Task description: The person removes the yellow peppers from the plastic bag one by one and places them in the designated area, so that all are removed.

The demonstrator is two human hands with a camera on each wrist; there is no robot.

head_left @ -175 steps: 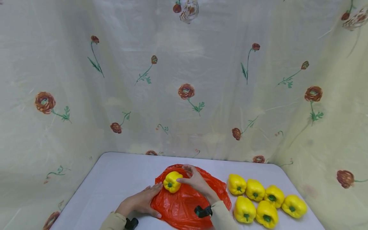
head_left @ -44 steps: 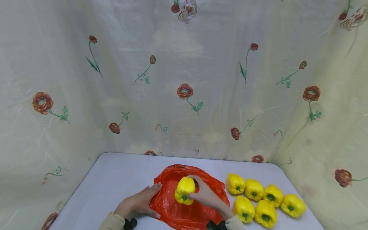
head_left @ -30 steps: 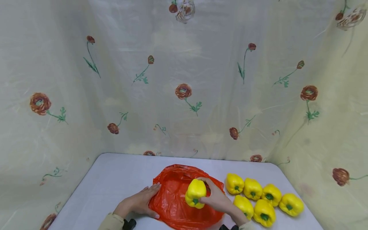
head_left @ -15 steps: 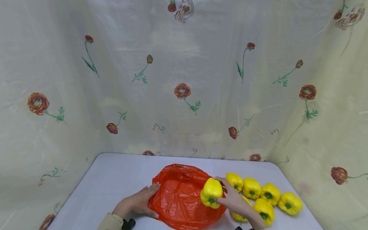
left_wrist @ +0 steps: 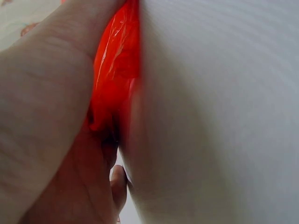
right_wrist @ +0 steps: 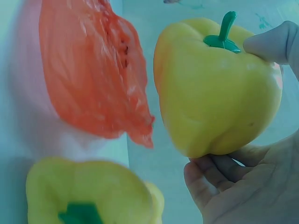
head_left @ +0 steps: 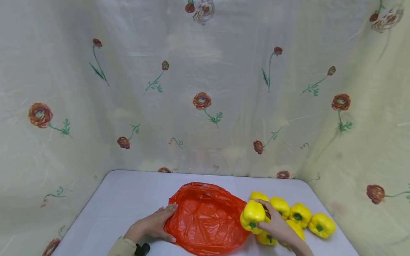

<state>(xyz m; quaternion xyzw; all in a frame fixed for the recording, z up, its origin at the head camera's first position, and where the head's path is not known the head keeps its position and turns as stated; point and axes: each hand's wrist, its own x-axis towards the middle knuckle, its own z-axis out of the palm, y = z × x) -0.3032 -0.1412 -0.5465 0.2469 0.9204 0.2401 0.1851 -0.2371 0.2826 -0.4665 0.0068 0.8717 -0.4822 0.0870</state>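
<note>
My right hand (head_left: 277, 227) grips a yellow bell pepper (head_left: 252, 214) with a green stem, thumb near the stem and fingers round the far side. In the right wrist view this pepper (right_wrist: 217, 93) is held off the table, beside the red plastic bag (right_wrist: 93, 70). The bag (head_left: 206, 224) lies spread on the table with its mouth gaping and no pepper visible inside. My left hand (head_left: 153, 224) rests at the bag's left edge, its fingers extended along the plastic. From the left wrist, the hand (left_wrist: 42, 102) touches the red plastic (left_wrist: 119, 56); its fingertips are hidden.
Several yellow bell peppers (head_left: 321, 225) stand in two rows at the right of the white table (head_left: 134, 192). The held pepper and right hand partly cover the nearest ones. A flowered curtain (head_left: 224, 117) hangs behind and at both sides.
My right hand has taken the pepper from the bag and carried it rightward, past the bag's right edge to the other peppers. My left hand has stayed at the bag's left edge.
</note>
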